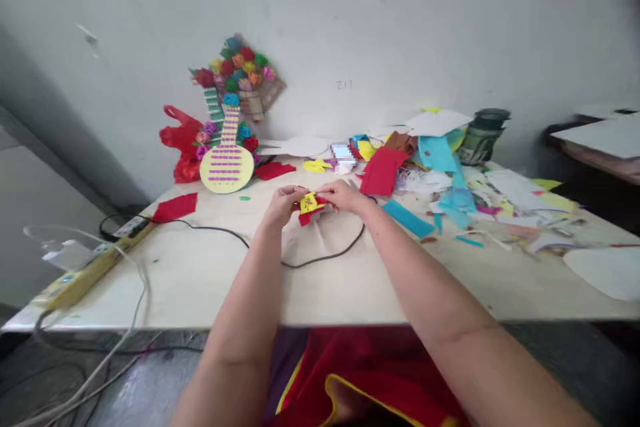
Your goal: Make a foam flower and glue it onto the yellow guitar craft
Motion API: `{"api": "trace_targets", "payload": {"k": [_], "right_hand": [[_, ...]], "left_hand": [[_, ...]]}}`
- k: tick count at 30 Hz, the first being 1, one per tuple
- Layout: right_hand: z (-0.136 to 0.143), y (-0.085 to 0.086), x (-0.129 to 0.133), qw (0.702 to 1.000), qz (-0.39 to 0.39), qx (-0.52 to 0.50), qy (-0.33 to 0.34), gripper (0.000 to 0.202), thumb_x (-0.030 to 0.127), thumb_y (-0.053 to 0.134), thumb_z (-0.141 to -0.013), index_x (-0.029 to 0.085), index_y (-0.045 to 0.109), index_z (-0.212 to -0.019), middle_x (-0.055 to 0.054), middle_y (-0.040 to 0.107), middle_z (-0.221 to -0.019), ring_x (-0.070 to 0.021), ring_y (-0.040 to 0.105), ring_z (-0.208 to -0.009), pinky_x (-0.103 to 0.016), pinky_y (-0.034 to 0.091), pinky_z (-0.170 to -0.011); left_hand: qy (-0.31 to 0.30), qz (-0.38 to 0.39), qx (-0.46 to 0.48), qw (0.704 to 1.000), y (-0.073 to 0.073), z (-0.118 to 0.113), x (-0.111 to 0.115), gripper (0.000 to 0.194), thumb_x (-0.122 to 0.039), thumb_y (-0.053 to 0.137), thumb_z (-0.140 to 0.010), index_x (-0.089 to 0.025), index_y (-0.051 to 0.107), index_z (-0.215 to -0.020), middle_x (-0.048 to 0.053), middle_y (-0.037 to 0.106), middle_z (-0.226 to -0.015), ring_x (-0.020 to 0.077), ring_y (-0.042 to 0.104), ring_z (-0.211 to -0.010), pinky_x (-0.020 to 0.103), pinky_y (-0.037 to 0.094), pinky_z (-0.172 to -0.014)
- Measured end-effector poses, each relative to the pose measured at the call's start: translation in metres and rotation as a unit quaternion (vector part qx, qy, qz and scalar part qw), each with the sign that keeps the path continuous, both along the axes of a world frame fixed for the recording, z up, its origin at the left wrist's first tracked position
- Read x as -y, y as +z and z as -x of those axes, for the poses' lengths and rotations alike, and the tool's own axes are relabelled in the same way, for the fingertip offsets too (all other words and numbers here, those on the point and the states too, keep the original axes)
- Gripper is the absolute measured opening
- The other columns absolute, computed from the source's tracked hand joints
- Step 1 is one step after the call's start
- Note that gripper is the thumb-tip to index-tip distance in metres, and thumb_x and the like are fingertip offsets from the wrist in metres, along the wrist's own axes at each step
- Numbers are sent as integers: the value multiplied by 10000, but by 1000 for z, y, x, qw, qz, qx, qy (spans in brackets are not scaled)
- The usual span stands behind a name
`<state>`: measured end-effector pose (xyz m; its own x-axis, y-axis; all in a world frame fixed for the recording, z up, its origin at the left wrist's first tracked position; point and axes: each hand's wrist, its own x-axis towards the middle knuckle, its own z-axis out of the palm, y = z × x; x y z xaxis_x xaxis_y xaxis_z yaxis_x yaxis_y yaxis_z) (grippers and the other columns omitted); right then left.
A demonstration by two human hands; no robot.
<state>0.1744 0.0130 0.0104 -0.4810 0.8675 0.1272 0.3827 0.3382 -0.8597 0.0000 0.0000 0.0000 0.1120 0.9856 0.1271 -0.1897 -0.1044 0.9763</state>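
Observation:
A small yellow and red paper flower point(309, 203) is held between my two hands above the middle of the table. My left hand point(285, 204) pinches its left side, and my right hand point(342, 196) grips its right side with bent fingers. Yellow paper faces up with dark marks at its middle, and red paper shows beneath. Something thin and pale hangs below it, too blurred to name. A black cable point(320, 260) loops across the table under my hands.
A guitar-shaped craft point(227, 170), paper flowers point(240, 67) and a red plastic bag point(183, 147) stand at the back left. A power strip point(100, 270) lies along the left edge. Paper scraps point(450, 180) and a dark green jar point(484, 137) occupy the right side.

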Motion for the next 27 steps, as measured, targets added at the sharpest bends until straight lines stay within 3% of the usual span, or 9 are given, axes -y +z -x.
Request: {"api": "trace_targets", "payload": {"k": [6, 9, 20, 27], "right_hand": [[0, -2, -4, 986, -159, -38, -24, 149, 191, 570, -688, 118, 697, -716, 19, 577, -565, -86, 506, -543, -189, 373, -521], [1, -1, -4, 976, -212, -45, -22, 134, 182, 573, -689, 140, 700, -681, -6, 625, -664, -106, 554, -643, -195, 398, -584], [2, -3, -4, 942, -326, 58, -55, 189, 183, 540, -769, 200, 723, -817, -25, 655, -796, -119, 576, -724, -204, 400, -633], [2, -5, -5, 934, -343, 75, -62, 206, 165, 523, -770, 209, 720, -813, -22, 649, -794, -123, 570, -728, -210, 401, -644]], "left_hand": [[-2, 0, -6, 1000, 1, 2, 2, 187, -244, 724, -494, -126, 639, -612, 16, 602, -601, 107, 544, -537, 227, 408, -521], [-3, -1, -3, 1000, 2, 2, 3, 174, -230, 708, -500, -118, 643, -617, 21, 599, -597, 110, 546, -547, 234, 411, -538], [0, 6, 31, 1000, 4, 0, 4, 145, -208, 694, -493, -119, 626, -585, 34, 607, -626, 119, 545, -575, 251, 418, -566], [3, 23, 50, 998, 0, 0, 1, 168, -208, 696, -505, -114, 628, -626, 28, 604, -617, 123, 555, -583, 250, 437, -565]]}}
